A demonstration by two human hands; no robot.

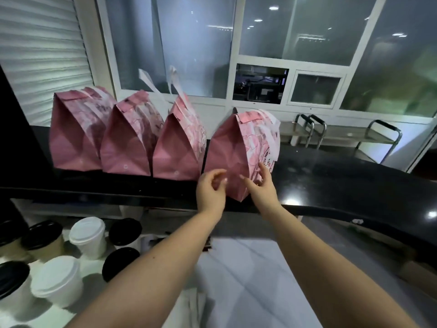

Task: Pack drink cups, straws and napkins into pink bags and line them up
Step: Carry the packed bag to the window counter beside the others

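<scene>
Lidded cups stand unpacked on the lower worktop, near left; beyond, the left hand, fingers loosely curled on nothing, and the right hand, fingers spread against the paper, flank a fourth pink bag on the black worktop; it stands slightly apart from three closed pink bags ranged side by side; more packing likely remains.

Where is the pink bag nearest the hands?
Head view, centre: the pink bag stands on the black counter, rightmost in the row, beside three other bags.
</scene>
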